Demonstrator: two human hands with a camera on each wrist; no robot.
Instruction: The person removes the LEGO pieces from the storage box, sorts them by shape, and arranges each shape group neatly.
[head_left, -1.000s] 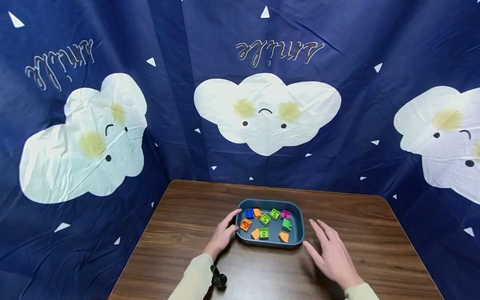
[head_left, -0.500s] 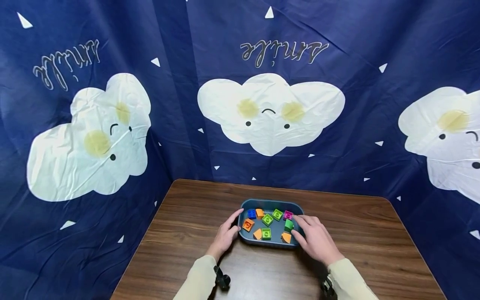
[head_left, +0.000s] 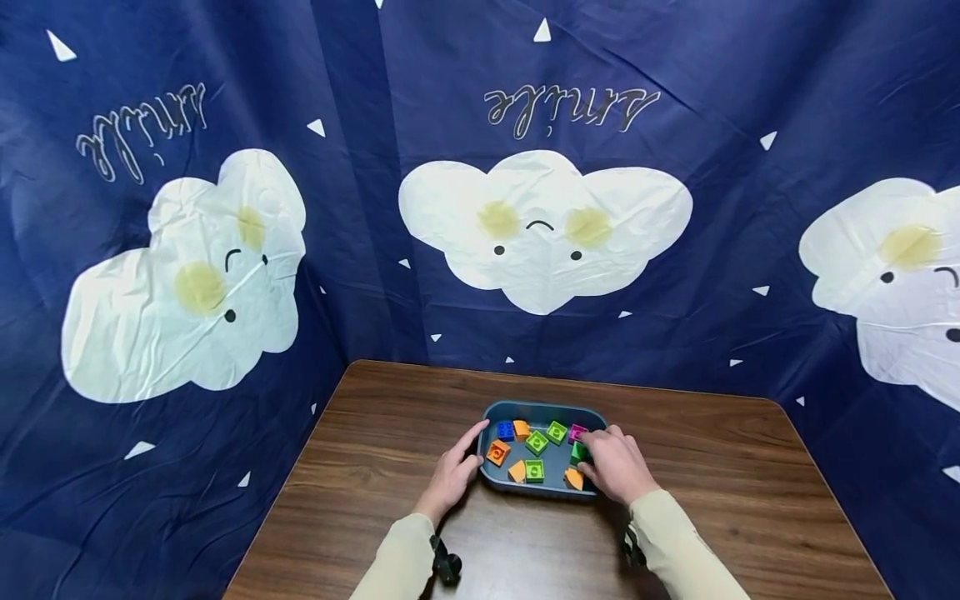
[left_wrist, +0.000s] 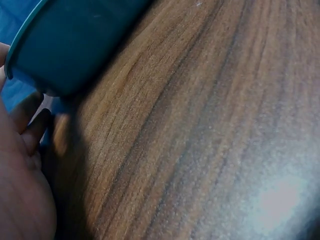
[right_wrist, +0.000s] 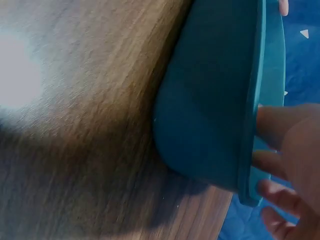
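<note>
A dark blue-green tray sits on the table, holding several toy building bricks. My left hand grips its left end, with index finger and thumb at the rim; in the left wrist view, other fingers curl by the tray's outer corner. Over the right end reaches my right hand, thumb and index finger on either side of a green brick. A magenta brick lies beside the index finger, an orange curved brick near the thumb. In the right wrist view, the tray wall hides those fingertips.
Elsewhere in the tray lie a blue brick, an orange brick and several lime green ones, one of them near the front wall. The wooden table is enclosed by a dark blue curtain printed with clouds.
My right hand has moved left from beside the tray, over its right rim and down to the green brick. The left hand has stayed at the tray's left end.
</note>
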